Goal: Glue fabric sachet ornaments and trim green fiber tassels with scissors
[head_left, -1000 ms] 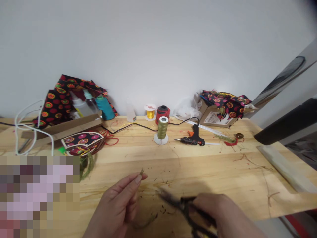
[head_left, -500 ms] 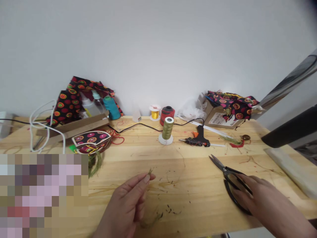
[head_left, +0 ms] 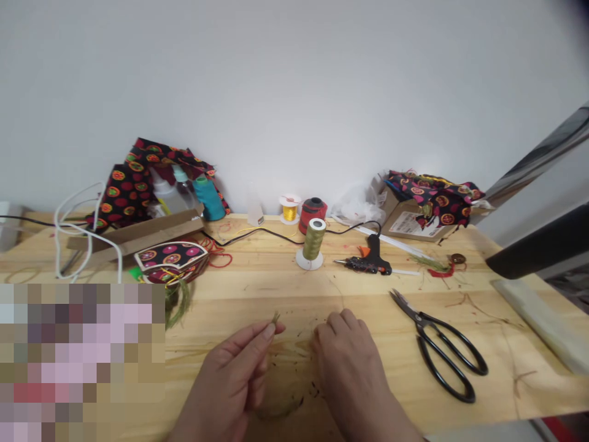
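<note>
My left hand (head_left: 246, 365) pinches a small bundle of olive-green thread (head_left: 275, 318) between thumb and forefinger, its cut ends poking up past the fingertips. My right hand (head_left: 347, 362) rests low over the table, knuckles up and fingers curled under, so its fingertips are hidden; I cannot tell what they hold. Black-handled scissors (head_left: 437, 344) lie on the wood to the right of that hand, blades slightly apart. A spool of olive thread (head_left: 314, 240) stands beyond both hands. Dark thread scraps (head_left: 313, 390) are scattered between my hands.
A black glue gun (head_left: 368, 261) lies at the right. Patterned fabric pieces (head_left: 171, 256) are stacked at the left, near a green thread tassel (head_left: 181, 304). Behind stand a red spool (head_left: 313, 212), a yellow spool (head_left: 289, 212) and a cardboard box (head_left: 409, 221). Pixelation covers the lower left.
My right hand has let go of the scissors, leaving them on the table, and moved left beside the left hand. The left hand keeps its pinch on the thread bundle, nearly unmoved.
</note>
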Demonstrator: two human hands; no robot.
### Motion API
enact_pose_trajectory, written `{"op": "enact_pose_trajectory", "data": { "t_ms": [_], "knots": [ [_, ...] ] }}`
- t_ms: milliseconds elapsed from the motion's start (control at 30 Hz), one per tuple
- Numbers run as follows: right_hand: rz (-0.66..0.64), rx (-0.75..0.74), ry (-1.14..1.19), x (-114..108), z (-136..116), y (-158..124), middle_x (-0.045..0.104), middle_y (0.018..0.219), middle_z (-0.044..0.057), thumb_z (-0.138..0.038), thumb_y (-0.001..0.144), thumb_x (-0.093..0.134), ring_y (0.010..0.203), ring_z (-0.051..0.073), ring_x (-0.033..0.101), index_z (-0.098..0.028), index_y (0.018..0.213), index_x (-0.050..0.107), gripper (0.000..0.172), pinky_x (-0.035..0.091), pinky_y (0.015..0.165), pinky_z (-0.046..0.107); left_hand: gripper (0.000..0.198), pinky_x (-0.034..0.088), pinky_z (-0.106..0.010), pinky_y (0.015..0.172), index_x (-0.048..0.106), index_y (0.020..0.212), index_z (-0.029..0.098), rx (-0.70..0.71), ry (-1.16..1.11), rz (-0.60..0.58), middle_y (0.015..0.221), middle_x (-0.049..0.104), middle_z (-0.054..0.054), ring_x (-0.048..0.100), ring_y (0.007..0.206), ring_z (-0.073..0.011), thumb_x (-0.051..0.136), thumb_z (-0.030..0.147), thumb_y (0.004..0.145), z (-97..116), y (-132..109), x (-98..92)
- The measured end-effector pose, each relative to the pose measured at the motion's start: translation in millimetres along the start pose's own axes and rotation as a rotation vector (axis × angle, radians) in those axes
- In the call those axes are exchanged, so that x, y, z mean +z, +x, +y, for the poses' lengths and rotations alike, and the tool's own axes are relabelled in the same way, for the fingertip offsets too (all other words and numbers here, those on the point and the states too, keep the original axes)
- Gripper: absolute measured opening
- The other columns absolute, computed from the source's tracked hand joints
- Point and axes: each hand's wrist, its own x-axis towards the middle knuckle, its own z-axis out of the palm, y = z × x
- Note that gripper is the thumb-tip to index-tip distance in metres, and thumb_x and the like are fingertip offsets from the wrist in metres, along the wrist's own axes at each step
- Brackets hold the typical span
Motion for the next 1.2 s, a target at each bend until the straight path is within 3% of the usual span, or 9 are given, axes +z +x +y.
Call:
{"op": "enact_pose_trajectory", "data": {
  "t_ms": [133, 233, 433, 600, 767, 967, 1200],
  "knots": [
    [0.011, -0.004, -0.01, 1.5, 3.2, 0.4, 0.062, 0.065, 0.009, 0.004, 0.065, 0.058, 0.065, 0.025, 0.053, -0.016, 0.061, 0.063, 0.021, 0.038, 0.06, 0.036, 0.034, 0.019, -0.015, 0.035, 0.074, 0.078, 0.014, -0.012, -0.003, -0.001, 0.044, 0.034, 0.01, 0.022, 0.041, -0.0045, 0.08, 0.039, 0.056, -0.7, 1.3, 0.9],
    [0.069, 0.019, 0.21, 1.7, 8.9, -0.4, 0.061, 0.065, 0.006, 0.001, 0.073, 0.055, 0.066, 0.021, 0.054, -0.017, 0.063, 0.061, 0.021, 0.041, 0.062, 0.032, 0.033, 0.018, -0.014, 0.036, 0.074, 0.078, 0.013, -0.01, -0.006, 0.012, 0.043, 0.034, 0.01, 0.022, 0.041, -0.0045, 0.079, 0.039, 0.057, 0.5, 2.0, 4.5],
    [0.292, 0.093, 0.666, -7.3, 4.3, 1.5, 0.057, 0.063, 0.002, -0.012, 0.083, 0.052, 0.063, 0.016, 0.056, -0.018, 0.066, 0.058, 0.018, 0.042, 0.056, 0.026, 0.027, 0.018, -0.015, 0.037, 0.073, 0.076, 0.015, -0.05, 0.007, -0.003, 0.045, 0.036, 0.01, 0.024, 0.04, -0.0043, 0.077, 0.036, 0.06, 2.1, 4.4, 11.5],
    [0.466, 0.023, 0.713, -6.3, -7.1, 2.7, 0.054, 0.064, 0.001, -0.006, 0.083, 0.051, 0.063, 0.015, 0.053, -0.017, 0.073, 0.057, 0.017, 0.041, 0.056, 0.026, 0.02, 0.016, -0.015, 0.038, 0.074, 0.077, 0.016, -0.107, -0.022, -0.011, 0.043, 0.032, 0.01, 0.023, 0.04, -0.0049, 0.074, 0.031, 0.064, 4.4, 7.6, 18.1],
    [0.443, -0.062, 0.661, 4.8, -8.1, 4.7, 0.054, 0.064, 0.001, -0.004, 0.082, 0.052, 0.064, 0.015, 0.05, -0.017, 0.074, 0.055, 0.016, 0.039, 0.057, 0.027, 0.018, 0.015, -0.016, 0.039, 0.074, 0.073, 0.015, -0.129, -0.065, -0.057, 0.043, 0.031, 0.011, 0.023, 0.04, -0.0044, 0.075, 0.03, 0.064, 4.8, 12.4, 21.0],
    [0.416, -0.034, 0.65, 8.3, -8.7, 3.5, 0.052, 0.062, 0.001, -0.006, 0.083, 0.051, 0.062, 0.015, 0.049, -0.018, 0.07, 0.054, 0.017, 0.036, 0.057, 0.028, 0.022, 0.021, -0.016, 0.04, 0.075, 0.072, 0.017, -0.198, -0.106, -0.073, 0.042, 0.04, 0.009, 0.033, 0.04, -0.005, 0.079, 0.033, 0.058, -1.1, 16.8, 19.5],
    [0.402, -0.018, 0.665, 8.8, -9.3, 0.2, 0.053, 0.062, 0.001, -0.006, 0.083, 0.051, 0.063, 0.015, 0.05, -0.018, 0.07, 0.053, 0.018, 0.036, 0.057, 0.027, 0.028, 0.019, -0.015, 0.038, 0.075, 0.072, 0.015, -0.186, -0.117, -0.098, 0.041, 0.046, 0.007, 0.032, 0.039, -0.0036, 0.083, 0.036, 0.055, -5.3, 15.7, 19.2]
  ]
}}
